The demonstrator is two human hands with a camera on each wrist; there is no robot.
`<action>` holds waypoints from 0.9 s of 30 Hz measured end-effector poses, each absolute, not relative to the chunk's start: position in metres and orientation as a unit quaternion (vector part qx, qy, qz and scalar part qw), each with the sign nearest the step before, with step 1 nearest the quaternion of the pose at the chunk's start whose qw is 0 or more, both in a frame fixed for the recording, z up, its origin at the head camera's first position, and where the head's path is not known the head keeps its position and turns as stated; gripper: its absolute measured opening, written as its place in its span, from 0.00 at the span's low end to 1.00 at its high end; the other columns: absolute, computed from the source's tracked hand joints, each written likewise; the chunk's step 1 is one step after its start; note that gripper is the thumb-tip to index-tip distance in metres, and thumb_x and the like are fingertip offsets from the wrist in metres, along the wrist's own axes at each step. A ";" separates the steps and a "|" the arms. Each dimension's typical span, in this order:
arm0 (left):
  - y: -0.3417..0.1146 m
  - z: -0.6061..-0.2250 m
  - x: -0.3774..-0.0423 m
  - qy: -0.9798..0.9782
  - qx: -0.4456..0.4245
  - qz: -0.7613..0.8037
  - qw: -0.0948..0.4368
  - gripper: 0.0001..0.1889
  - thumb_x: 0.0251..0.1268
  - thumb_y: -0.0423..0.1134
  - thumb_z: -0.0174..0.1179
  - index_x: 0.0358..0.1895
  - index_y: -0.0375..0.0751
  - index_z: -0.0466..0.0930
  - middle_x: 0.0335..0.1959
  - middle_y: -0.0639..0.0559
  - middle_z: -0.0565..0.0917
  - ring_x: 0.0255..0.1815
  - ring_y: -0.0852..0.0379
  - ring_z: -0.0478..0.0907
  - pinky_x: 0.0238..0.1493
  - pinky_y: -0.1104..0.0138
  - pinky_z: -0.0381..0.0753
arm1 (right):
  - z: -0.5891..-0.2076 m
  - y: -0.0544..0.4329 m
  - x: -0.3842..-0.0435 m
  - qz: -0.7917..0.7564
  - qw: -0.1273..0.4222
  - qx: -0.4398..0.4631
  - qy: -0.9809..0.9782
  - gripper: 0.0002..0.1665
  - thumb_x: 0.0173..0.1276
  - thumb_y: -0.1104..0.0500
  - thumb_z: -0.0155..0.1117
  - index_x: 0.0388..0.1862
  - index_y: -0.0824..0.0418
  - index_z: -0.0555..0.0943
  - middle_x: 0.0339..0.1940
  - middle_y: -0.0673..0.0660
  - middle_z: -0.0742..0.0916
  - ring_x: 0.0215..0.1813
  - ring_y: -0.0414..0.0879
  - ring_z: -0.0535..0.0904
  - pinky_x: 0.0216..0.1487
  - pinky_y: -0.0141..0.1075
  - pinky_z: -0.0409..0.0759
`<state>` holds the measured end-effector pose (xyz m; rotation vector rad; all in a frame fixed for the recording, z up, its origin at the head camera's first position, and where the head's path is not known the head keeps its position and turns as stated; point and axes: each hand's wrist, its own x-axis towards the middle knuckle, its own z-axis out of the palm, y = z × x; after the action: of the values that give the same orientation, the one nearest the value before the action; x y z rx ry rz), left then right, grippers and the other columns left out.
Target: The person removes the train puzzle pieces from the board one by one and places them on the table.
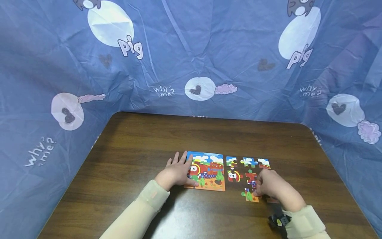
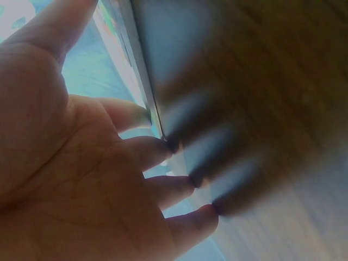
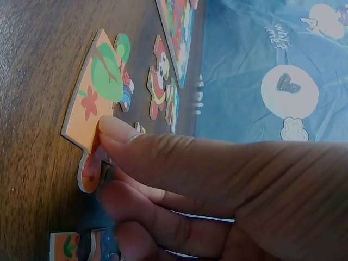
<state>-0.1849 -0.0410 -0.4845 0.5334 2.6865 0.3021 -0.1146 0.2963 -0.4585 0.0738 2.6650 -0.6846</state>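
Note:
A jigsaw piece (image 3: 87, 109) with a green bush and orange ground lies at the lower part of a group of loose pieces. My right hand (image 1: 270, 184) pinches its edge, the thumb (image 3: 117, 130) on its printed face and the other fingers curled beside it. To the left, my left hand (image 1: 177, 171) rests with spread fingers over the left edge of a square train picture (image 1: 209, 171). In the left wrist view the palm and fingers (image 2: 179, 190) show, fingertips down at the wooden surface.
Several loose jigsaw pieces surround the right hand: a red face piece (image 1: 233, 176), a sky piece (image 1: 248, 162), and a corner piece (image 1: 264, 162). Another orange piece (image 1: 272, 200) sits partly behind the right wrist. A blue printed cloth (image 1: 179, 59) hangs behind the wooden table (image 1: 143, 139).

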 end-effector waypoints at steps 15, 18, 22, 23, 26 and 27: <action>-0.041 -0.484 -0.186 0.955 0.185 0.106 0.206 0.61 0.55 0.70 0.68 0.84 0.45 0.45 0.83 0.42 0.42 0.81 0.36 0.36 0.74 0.41 0.44 | -0.448 0.295 -0.116 -0.248 0.185 0.016 0.951 0.17 0.58 0.60 0.81 0.18 0.59 0.80 0.18 0.51 0.82 0.23 0.44 0.75 0.25 0.37 0.71; -0.041 -0.484 -0.186 0.956 0.183 0.104 0.206 0.61 0.55 0.70 0.68 0.84 0.46 0.45 0.84 0.43 0.42 0.81 0.36 0.36 0.75 0.41 0.44 | -0.445 0.292 -0.119 -0.256 0.168 0.005 0.952 0.16 0.60 0.58 0.80 0.20 0.59 0.81 0.19 0.51 0.81 0.25 0.45 0.75 0.27 0.39 0.72; -0.041 -0.484 -0.185 0.956 0.183 0.107 0.203 0.61 0.54 0.71 0.68 0.84 0.45 0.47 0.83 0.43 0.43 0.81 0.37 0.37 0.74 0.41 0.45 | -0.446 0.286 -0.122 -0.269 0.143 -0.018 0.952 0.13 0.61 0.56 0.79 0.25 0.59 0.83 0.23 0.50 0.82 0.26 0.45 0.75 0.28 0.41 0.74; -0.040 -0.484 -0.185 0.956 0.184 0.107 0.203 0.61 0.54 0.71 0.68 0.84 0.45 0.47 0.83 0.43 0.43 0.81 0.37 0.37 0.74 0.41 0.45 | -0.446 0.284 -0.123 -0.277 0.138 -0.026 0.951 0.12 0.61 0.56 0.79 0.26 0.59 0.84 0.24 0.50 0.82 0.26 0.45 0.76 0.28 0.41 0.75; -0.040 -0.484 -0.185 0.956 0.185 0.107 0.203 0.61 0.54 0.71 0.68 0.84 0.45 0.47 0.83 0.43 0.43 0.81 0.36 0.37 0.74 0.41 0.45 | -0.448 0.278 -0.125 -0.296 0.126 -0.051 0.945 0.11 0.62 0.56 0.78 0.28 0.59 0.85 0.25 0.50 0.83 0.27 0.45 0.76 0.28 0.41 0.76; -0.041 -0.484 -0.185 0.956 0.185 0.106 0.203 0.61 0.54 0.71 0.68 0.84 0.45 0.47 0.83 0.43 0.43 0.81 0.36 0.37 0.74 0.41 0.45 | -0.449 0.276 -0.126 -0.303 0.122 -0.059 0.943 0.10 0.62 0.56 0.78 0.29 0.59 0.85 0.24 0.49 0.83 0.27 0.44 0.76 0.28 0.41 0.77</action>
<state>-0.1851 -0.0405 -0.4836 0.5166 2.6682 0.2953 -0.1256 0.2756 -0.4494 -0.1726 2.7537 -0.8844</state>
